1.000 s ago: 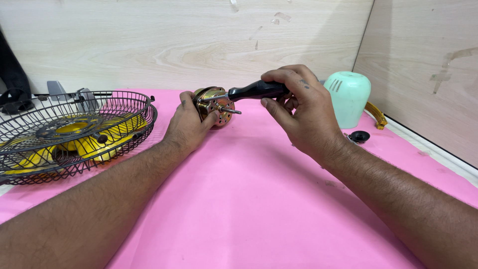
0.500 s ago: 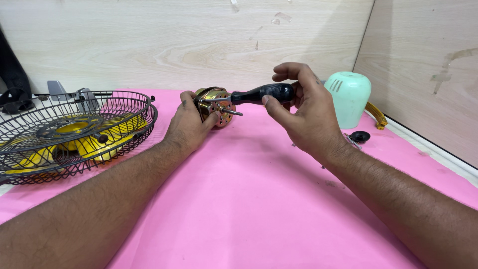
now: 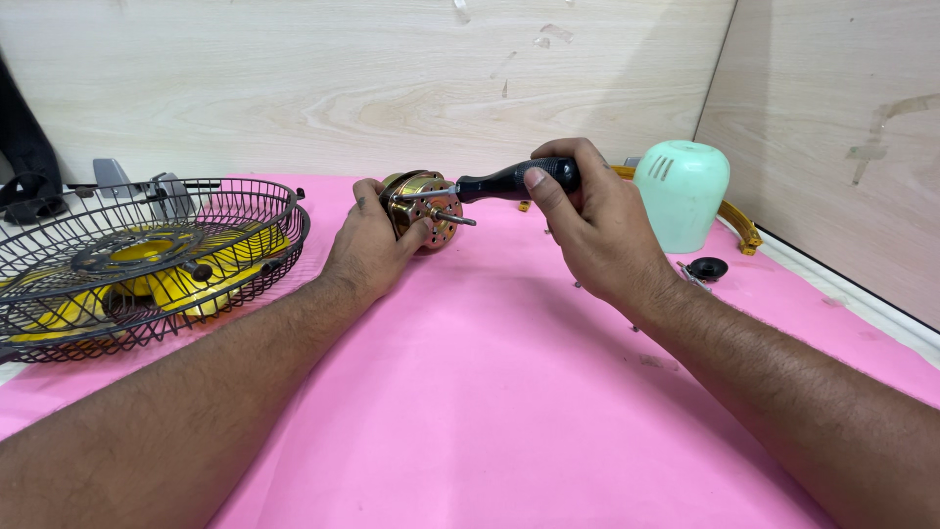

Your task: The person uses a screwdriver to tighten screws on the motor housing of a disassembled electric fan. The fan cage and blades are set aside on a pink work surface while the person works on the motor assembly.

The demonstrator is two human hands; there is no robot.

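Left hand (image 3: pixel 370 240) grip clasps motor (image 3: pixel 423 208) | right hand (image 3: pixel 587 220) grip pinches screwdriver (image 3: pixel 509 181)

both arms are bare all the way up, with no sleeves showing; they have lots of short dark hairs; the left hand (image 3: pixel 372 245) has small dark smudges on its back; the right hand (image 3: pixel 597 230) wears no glove or ring; its thumbnail is short.
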